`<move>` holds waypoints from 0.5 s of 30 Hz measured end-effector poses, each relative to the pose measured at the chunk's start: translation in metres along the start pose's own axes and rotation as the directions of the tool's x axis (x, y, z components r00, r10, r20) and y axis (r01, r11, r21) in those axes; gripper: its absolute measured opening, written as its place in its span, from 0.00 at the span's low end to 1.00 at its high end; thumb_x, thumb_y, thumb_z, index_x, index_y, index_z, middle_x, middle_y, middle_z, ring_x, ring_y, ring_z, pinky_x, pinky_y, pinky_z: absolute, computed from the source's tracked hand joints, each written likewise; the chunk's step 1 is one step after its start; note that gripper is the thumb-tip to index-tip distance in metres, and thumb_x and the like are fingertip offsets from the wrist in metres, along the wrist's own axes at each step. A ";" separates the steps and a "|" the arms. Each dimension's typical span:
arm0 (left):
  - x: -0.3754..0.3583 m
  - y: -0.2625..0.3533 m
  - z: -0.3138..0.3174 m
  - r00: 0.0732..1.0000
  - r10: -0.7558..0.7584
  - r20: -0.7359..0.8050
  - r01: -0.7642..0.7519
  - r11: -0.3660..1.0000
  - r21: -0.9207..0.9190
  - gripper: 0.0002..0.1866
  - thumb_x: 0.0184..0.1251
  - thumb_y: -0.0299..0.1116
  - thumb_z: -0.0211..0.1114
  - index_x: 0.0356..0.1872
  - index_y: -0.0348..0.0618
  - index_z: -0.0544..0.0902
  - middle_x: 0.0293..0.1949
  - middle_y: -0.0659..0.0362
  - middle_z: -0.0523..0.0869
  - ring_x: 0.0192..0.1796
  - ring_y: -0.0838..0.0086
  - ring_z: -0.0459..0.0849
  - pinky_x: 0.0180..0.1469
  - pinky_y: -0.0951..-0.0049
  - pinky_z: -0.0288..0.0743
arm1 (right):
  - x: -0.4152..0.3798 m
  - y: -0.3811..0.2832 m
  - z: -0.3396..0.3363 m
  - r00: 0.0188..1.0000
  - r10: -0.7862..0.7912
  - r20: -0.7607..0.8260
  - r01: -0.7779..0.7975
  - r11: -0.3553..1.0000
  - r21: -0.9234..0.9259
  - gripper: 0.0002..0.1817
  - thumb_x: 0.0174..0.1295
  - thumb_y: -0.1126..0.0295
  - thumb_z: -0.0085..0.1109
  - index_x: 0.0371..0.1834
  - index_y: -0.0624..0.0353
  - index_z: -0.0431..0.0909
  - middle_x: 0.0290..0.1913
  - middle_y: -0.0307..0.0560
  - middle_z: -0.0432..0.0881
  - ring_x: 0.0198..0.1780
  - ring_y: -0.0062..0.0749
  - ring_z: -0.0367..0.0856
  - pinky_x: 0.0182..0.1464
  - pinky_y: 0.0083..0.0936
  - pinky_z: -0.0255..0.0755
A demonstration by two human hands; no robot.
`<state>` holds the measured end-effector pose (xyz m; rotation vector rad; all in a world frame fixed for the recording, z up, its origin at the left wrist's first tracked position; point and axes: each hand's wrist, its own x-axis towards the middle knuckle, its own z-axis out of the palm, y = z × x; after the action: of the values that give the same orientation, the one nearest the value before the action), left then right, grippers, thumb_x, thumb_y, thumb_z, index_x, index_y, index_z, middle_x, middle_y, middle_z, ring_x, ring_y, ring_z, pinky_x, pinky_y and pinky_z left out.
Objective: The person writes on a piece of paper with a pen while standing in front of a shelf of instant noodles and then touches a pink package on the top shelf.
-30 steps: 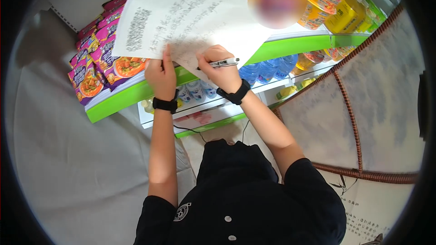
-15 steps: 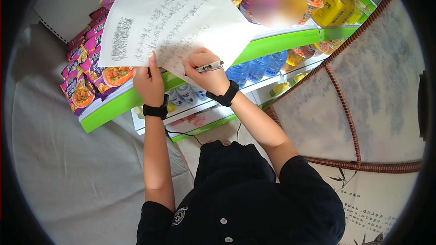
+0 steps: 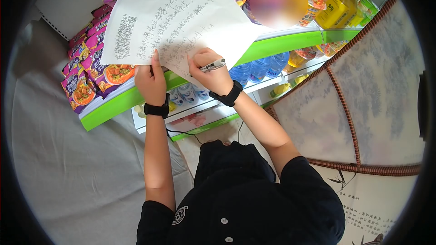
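Observation:
A large white sheet of paper (image 3: 227, 22) with several lines of handwriting lies slantwise in front of me. My left hand (image 3: 152, 81) grips its lower edge, the thumb on top and the other fingers underneath. In my right hand (image 3: 210, 70) is a pen (image 3: 212, 65) with a white barrel and dark print, held in a writing grip. This hand rests on the lower part of the sheet, beside the last lines of writing. The pen's tip is hidden behind my fingers. Each wrist wears a black band.
Purple noodle packets (image 3: 77, 88) lie left of the paper on a shelf with a green edge (image 3: 106, 112). Yellow bottles (image 3: 338, 9) stand at the upper right, and blue-tinted bottles (image 3: 260, 69) on the shelf below. A rattan-framed screen (image 3: 354, 122) is on the right, grey cloth (image 3: 91, 168) on the left.
The paper and both hands appear shifted very slightly to the right in the view. My hold on the sheet and on the pen is the same.

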<state>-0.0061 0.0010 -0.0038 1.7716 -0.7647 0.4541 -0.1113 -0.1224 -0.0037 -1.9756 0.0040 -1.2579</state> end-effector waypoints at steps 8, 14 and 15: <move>0.000 -0.001 -0.002 1.000 0.009 0.011 -0.009 0.999 0.039 0.12 0.68 0.34 0.57 0.39 0.37 0.84 0.26 0.52 0.81 0.29 0.62 0.76 0.33 0.66 0.68 | 0.003 -0.005 -0.002 0.993 0.118 0.006 -0.118 0.992 0.035 0.16 0.52 0.75 0.61 0.12 0.59 0.65 0.14 0.46 0.68 0.22 0.41 0.70 0.33 0.30 0.67; 0.001 0.001 0.000 0.997 0.079 -0.026 -0.077 0.996 0.052 0.11 0.68 0.34 0.57 0.40 0.38 0.84 0.24 0.52 0.81 0.28 0.61 0.75 0.33 0.64 0.67 | 0.005 0.005 -0.002 0.996 0.046 -0.074 -0.042 0.998 0.051 0.14 0.53 0.74 0.62 0.13 0.57 0.69 0.13 0.42 0.70 0.22 0.38 0.70 0.41 0.29 0.69; 0.001 0.002 -0.001 0.996 0.088 -0.018 -0.086 0.994 0.067 0.11 0.67 0.34 0.57 0.40 0.39 0.84 0.23 0.52 0.80 0.28 0.61 0.74 0.33 0.65 0.67 | 0.005 0.005 -0.002 0.996 0.058 -0.063 -0.055 0.997 0.051 0.16 0.53 0.73 0.62 0.12 0.56 0.67 0.12 0.41 0.70 0.20 0.36 0.69 0.44 0.29 0.70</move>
<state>-0.0068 0.0010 -0.0020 1.7971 -0.8230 0.5607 -0.1084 -0.1294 -0.0024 -1.8791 0.0598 -1.2728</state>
